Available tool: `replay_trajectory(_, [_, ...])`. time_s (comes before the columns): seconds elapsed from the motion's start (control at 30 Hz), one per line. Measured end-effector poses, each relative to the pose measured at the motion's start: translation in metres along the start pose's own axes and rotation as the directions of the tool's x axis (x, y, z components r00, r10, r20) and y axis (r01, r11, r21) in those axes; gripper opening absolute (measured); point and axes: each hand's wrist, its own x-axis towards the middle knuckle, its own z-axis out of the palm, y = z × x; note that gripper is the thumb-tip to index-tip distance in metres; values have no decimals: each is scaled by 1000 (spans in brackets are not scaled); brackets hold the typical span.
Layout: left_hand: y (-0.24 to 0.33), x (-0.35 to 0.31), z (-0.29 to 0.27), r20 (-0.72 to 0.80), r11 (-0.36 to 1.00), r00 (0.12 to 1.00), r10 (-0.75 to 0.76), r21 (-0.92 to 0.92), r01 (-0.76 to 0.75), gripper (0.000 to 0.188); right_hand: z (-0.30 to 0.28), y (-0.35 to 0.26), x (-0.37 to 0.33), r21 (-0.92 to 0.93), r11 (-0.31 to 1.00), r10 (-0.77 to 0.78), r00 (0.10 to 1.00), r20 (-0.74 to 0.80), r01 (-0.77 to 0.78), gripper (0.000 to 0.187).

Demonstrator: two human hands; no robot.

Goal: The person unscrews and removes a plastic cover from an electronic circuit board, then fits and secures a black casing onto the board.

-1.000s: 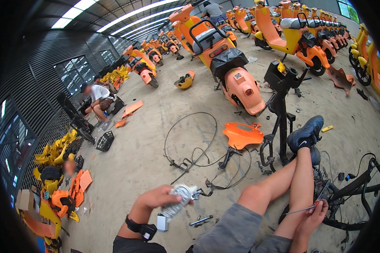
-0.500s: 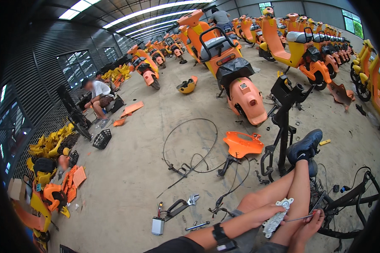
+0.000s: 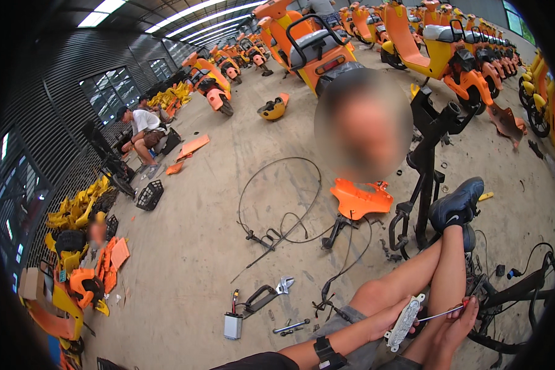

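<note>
Scuffed concrete floor (image 3: 191,246) stretched beyond the left hand (image 3: 388,317), which, pinching a silvery part (image 3: 405,324), had brought it to five o'clock — within reach of the screwdriver (image 3: 441,313) pinched by the right hand (image 3: 456,328).

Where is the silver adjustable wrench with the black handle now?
In the head view, the wrench lies on the concrete floor left of the person's left hand, above and right of the silver rectangular box.
</note>
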Motion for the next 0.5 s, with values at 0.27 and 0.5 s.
replay_trajectory(0.27, [13,3,-6,69,955,993,95,-289,-71,54,9,-9,9,-52,998,31,999,-7,-32,15])
replay_trajectory(0.5, [17,-10,-2,-19,946,994,103,-308,-104,58,15,-17,-1,-72,995,69,993,92,-63,19])
